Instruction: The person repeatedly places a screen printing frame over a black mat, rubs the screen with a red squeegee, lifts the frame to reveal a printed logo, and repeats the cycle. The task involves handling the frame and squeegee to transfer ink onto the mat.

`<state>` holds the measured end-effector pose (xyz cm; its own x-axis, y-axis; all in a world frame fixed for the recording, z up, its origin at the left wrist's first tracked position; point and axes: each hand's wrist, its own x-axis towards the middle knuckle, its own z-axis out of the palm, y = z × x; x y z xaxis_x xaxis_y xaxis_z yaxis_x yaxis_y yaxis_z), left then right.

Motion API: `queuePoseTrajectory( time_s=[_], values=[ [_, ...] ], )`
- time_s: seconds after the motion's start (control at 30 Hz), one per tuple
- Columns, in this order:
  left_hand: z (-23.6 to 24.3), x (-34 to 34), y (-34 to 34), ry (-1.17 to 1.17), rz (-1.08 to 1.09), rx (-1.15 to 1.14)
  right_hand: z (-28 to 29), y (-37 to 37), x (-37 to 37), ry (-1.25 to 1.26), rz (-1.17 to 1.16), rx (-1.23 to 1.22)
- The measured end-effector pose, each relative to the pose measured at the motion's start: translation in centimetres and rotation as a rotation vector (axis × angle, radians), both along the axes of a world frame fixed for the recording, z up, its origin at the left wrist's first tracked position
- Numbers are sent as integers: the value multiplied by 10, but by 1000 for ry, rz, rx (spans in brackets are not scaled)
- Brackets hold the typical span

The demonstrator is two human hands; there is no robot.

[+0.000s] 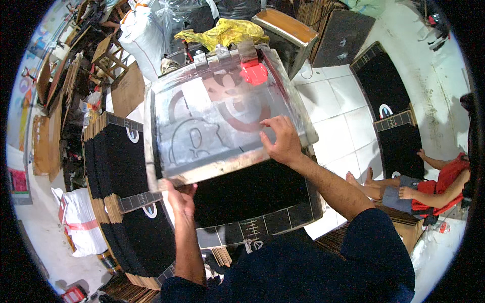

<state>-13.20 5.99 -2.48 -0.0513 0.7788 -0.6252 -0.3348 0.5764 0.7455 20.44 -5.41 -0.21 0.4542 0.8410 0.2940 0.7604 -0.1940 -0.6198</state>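
Pale, stained wood forms the screen frame (pixel 214 172), and the left hand (pixel 180 200) is closed about its near left corner. The right hand (pixel 281 141) is above the near right part of the mesh (pixel 197 141), thumb and fingers curled but parted, with nothing seen between them; whether a fingertip touches the mesh is unclear. The frame sits in front of the person, its near edge over a black board (pixel 242 194) whose gridded border shows below. Faint grey and reddish curved shapes mark the mesh. At the frame's far edge stand metal clamps (pixel 247 52), with a bright red piece (pixel 254 73) just beside one of them. Beyond lie a yellow plastic sheet (pixel 225 34) and a white sack (pixel 143 45). Stacked black panels (pixel 118 161) fill the left side; more dark panels (pixel 381 78) rest on the right, past white floor tiles (pixel 336 113). At far right is another person (pixel 449 179) in red, partly cut off.
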Motion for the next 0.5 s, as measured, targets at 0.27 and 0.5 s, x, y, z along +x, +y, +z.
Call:
queuePoseTrajectory(
  time_s=[0.27, 0.5],
  values=[
    [-41, -17, -23, 697, -561, -36, -80, 181, 149, -375, -16, 67],
    [-93, 45, -50, 1508, -828, 984, -70, 282, 208, -664, 117, -238]
  ],
)
